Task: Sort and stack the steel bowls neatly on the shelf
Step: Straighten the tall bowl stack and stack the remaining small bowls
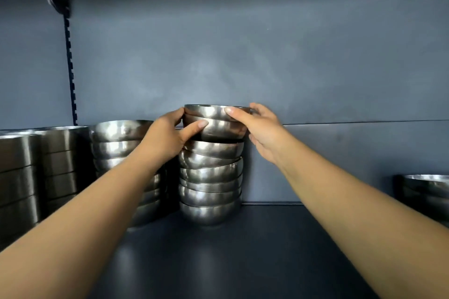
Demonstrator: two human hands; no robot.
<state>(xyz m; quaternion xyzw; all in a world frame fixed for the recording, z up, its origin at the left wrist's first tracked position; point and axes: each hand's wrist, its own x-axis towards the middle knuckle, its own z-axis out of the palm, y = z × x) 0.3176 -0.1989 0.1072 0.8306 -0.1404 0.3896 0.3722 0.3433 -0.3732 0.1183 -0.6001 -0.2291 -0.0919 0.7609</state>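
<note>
Both hands grip the top bowls of the middle stack at the shelf's back edge.

The left hand (167, 136) and right hand (262, 128) clasp opposite sides of the top bowls (216, 119), rims up, atop the upright stack (211, 177) on the shelf (279, 238).

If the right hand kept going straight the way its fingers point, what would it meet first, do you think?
The right hand already grips the top bowls of the tall stack. Its fingers point left across them, so beyond the bowls it would probably meet the left hand on the opposite side.
</note>
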